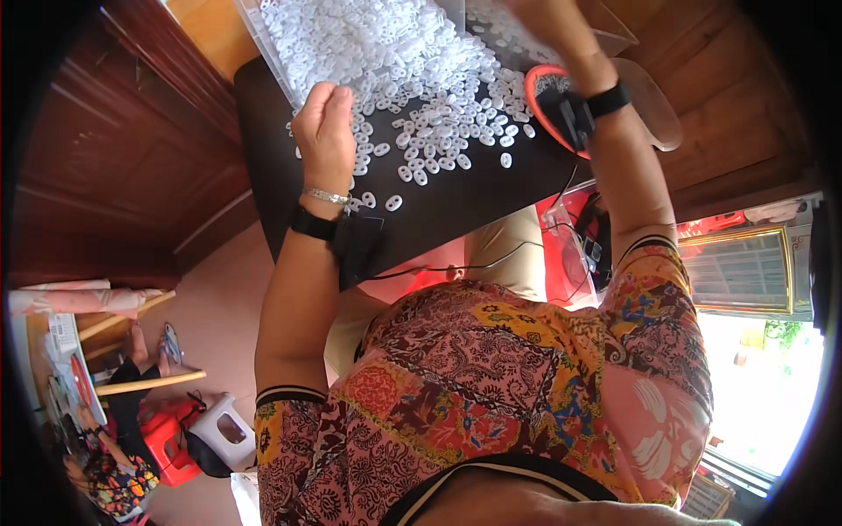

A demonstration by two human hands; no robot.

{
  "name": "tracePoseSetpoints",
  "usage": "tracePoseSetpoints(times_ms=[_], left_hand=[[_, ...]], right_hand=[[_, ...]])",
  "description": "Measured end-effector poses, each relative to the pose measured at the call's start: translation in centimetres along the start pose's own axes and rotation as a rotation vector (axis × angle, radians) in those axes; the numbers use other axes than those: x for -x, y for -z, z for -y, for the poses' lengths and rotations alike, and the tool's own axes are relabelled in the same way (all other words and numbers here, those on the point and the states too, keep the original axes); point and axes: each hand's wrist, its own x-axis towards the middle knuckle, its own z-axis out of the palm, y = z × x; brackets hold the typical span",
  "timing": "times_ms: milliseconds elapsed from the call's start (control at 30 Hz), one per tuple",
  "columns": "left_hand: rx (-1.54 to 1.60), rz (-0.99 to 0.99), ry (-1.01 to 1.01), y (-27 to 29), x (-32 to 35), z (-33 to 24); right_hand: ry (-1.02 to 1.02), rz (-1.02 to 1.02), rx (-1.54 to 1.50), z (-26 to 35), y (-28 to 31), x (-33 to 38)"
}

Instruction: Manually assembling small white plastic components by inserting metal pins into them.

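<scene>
My left hand is closed beside a heap of small white oval plastic pieces, each with two holes. Thumb and fingers are pressed together, and anything between them is hidden. Up at the top edge, my right hand is smeared by motion and partly cut off, over a clear plastic bin. Below that wrist stands a bowl with an orange-red rim, holding small grey parts. Loose white pieces spread from the heap over the black tabletop.
Black bands with dark boxes sit on both wrists, and a black cable runs across my lap. A clear oval lid or tray lies right of the bowl. Behind on the left are a grey stool, a red stool and another person.
</scene>
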Motion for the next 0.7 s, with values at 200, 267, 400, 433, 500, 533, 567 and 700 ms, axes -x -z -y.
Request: tracePoseSetpoints(times_ms=[200,267,400,433,500,533,567,700], left_hand=[[-0.001,-0.01,0.008,-0.1,-0.3,0.8],[-0.021,-0.014,0.022,0.0,-0.6,1.2],[-0.06,-0.056,0.033,0.2,-0.8,1.9],[-0.06,-0.065,0.033,0.3,-0.9,2.0],[-0.077,-0.061,0.04,0.4,-0.9,2.0],[-0.066,-0.055,0.014,0.4,-0.9,2.2],[-0.064,-0.062,0.015,0.3,-1.0,2.1],[-0.071,-0.046,-0.009,0.0,-1.0,1.9]], right_hand=[[0.127,0.492,-0.039,0.1,-9.3,3.9],[0.122,0.55,-0.004,0.2,-11.1,4.2],[0.021,0.696,0.245,1.8,-12.5,4.1],[0.014,0.745,0.353,2.4,-12.7,4.1],[0.033,0.741,0.348,3.0,-12.8,4.2],[0.029,0.72,0.346,3.3,-12.7,4.3],[0.023,0.698,0.346,3.4,-12.6,4.3],[0.058,0.686,0.384,3.7,-12.9,4.2]])
